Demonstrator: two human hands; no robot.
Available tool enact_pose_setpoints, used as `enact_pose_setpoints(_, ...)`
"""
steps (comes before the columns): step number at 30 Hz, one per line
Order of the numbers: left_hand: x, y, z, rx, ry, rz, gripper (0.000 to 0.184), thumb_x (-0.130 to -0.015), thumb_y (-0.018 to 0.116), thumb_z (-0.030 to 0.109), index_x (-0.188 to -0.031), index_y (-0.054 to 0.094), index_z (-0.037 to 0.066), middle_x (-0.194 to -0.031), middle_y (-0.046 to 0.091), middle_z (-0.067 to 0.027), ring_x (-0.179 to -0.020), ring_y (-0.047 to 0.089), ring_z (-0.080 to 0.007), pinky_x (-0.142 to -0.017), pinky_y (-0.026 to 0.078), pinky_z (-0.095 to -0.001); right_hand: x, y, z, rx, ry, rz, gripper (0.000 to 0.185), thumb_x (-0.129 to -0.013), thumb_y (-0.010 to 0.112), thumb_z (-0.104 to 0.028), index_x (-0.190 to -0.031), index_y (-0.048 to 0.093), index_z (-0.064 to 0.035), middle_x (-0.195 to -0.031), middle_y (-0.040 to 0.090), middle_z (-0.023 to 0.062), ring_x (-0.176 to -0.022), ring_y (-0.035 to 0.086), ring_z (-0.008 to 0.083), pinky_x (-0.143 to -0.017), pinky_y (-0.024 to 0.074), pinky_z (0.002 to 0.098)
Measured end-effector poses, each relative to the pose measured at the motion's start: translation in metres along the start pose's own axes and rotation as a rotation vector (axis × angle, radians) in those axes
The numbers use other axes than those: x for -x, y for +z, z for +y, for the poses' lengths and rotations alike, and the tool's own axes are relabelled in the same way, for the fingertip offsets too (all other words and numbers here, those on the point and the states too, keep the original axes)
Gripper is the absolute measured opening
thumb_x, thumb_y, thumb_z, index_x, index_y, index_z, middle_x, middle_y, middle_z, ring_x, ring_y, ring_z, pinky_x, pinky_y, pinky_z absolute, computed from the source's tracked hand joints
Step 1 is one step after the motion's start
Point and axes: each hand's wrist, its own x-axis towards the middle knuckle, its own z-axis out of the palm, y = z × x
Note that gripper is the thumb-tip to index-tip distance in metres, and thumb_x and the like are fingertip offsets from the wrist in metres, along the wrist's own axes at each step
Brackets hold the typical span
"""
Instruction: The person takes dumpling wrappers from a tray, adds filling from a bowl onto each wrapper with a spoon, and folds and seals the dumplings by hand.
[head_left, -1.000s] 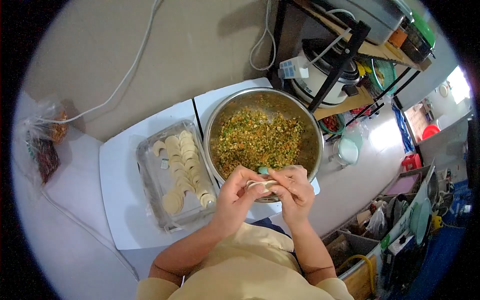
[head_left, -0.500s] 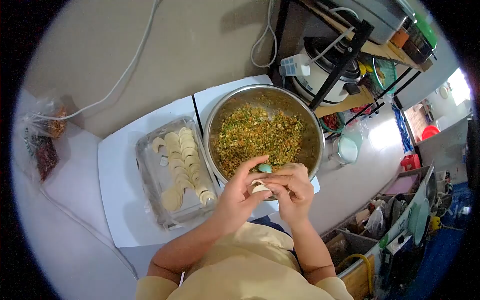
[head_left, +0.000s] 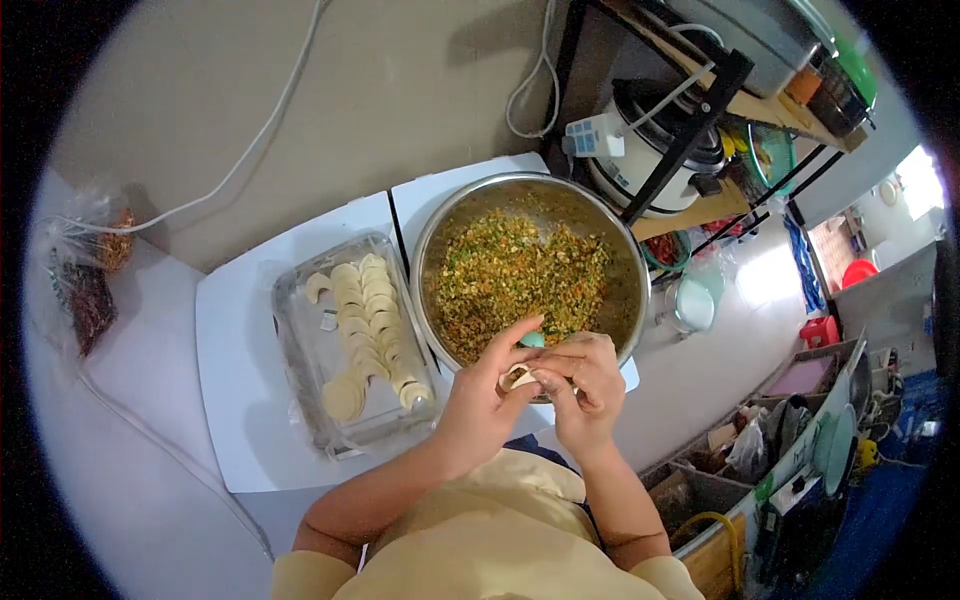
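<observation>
Between my hands, over the near rim of the metal bowl (head_left: 421, 310), is a small round of dough (head_left: 517, 377), folded up with some filling showing inside. My left hand (head_left: 480, 400) grips its left side, with the index finger raised. The fingers of my right hand (head_left: 585, 385) pinch its right edge. A small pale green piece (head_left: 532, 340), perhaps a utensil's end, shows just beyond my fingers. Chopped filling (head_left: 520, 275) in orange, green and yellow lies in the bowl. Left of the bowl, a clear tray (head_left: 305, 385) holds overlapping dough rounds (head_left: 380, 310).
A white table (head_left: 240, 400) supports tray and bowl. At the back right, a black-framed shelf (head_left: 690, 130) holds a cooker (head_left: 640, 170) and a power strip (head_left: 594, 136). A plastic bag (head_left: 80, 280) lies at the far left. Storage boxes (head_left: 700, 490) stand at the lower right.
The dough, flatter and held lengthwise a second ago, is now turned and its opening shows filling. My left index finger has lifted away from it. Bowl and tray stay in place.
</observation>
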Motion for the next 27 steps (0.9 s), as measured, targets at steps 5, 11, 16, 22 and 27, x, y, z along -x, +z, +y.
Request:
enact_pose_setpoints(5,-0.002,-0.003,0.004,-0.141,0.032,0.003,0.061,-0.082,0.054,-0.005,-0.138,0.033,0.01,-0.107,0.061,-0.0173,-0.089,0.061,-0.0183,-0.071,0.048,-0.0271,-0.006,-0.002,-0.006,0.188,-0.111,-0.084,0.013,-0.074,0.065,-0.008,-0.086,0.069,-0.008,-0.085,0.065,0.005,-0.08,0.057,0.0241,-0.074,0.04,0.0356)
enact_pose_setpoints(11,-0.003,-0.002,0.004,-0.129,-0.047,-0.06,0.064,-0.083,0.05,-0.007,-0.141,0.028,0.009,-0.108,0.06,-0.0112,-0.095,0.056,-0.0115,-0.072,0.047,-0.0222,-0.003,0.001,-0.002,0.06,-0.055,-0.045,0.014,-0.073,0.066,-0.011,-0.087,0.067,-0.0078,-0.088,0.065,0.0038,-0.081,0.057,0.0246,-0.073,0.0398,0.0358)
enact_pose_setpoints(16,-0.006,-0.004,0.001,-0.132,0.024,0.004,0.063,-0.081,0.053,-0.004,-0.139,0.032,0.008,-0.102,0.063,-0.0172,-0.084,0.062,-0.0184,-0.069,0.049,-0.0264,-0.006,0.0,-0.01,0.214,-0.107,-0.107,0.008,-0.074,0.066,-0.009,-0.082,0.066,-0.0065,-0.087,0.065,0.006,-0.081,0.056,0.0247,-0.075,0.0397,0.0352)
enact_pose_setpoints(22,-0.01,-0.011,-0.014,-0.047,-0.059,-0.1,0.037,-0.084,0.057,0.001,-0.121,0.051,-0.002,-0.098,0.063,-0.0087,-0.087,0.059,-0.0103,-0.073,0.049,-0.0241,-0.002,0.003,0.001,0.086,0.002,-0.011,0.011,-0.073,0.066,-0.013,-0.083,0.066,-0.0074,-0.087,0.064,0.0046,-0.082,0.056,0.0247,-0.076,0.0367,0.0347)
enact_pose_setpoints(27,-0.01,-0.012,-0.019,0.09,-0.093,-0.11,0.026,-0.087,0.057,0.004,-0.112,0.055,-0.003,-0.097,0.063,-0.004,-0.088,0.058,-0.0089,-0.076,0.049,-0.0236,-0.008,-0.002,0.001,0.102,0.033,-0.066,0.01,-0.073,0.066,-0.011,-0.082,0.067,-0.0076,-0.086,0.063,0.0064,-0.083,0.055,0.0251,-0.077,0.0367,0.0354)
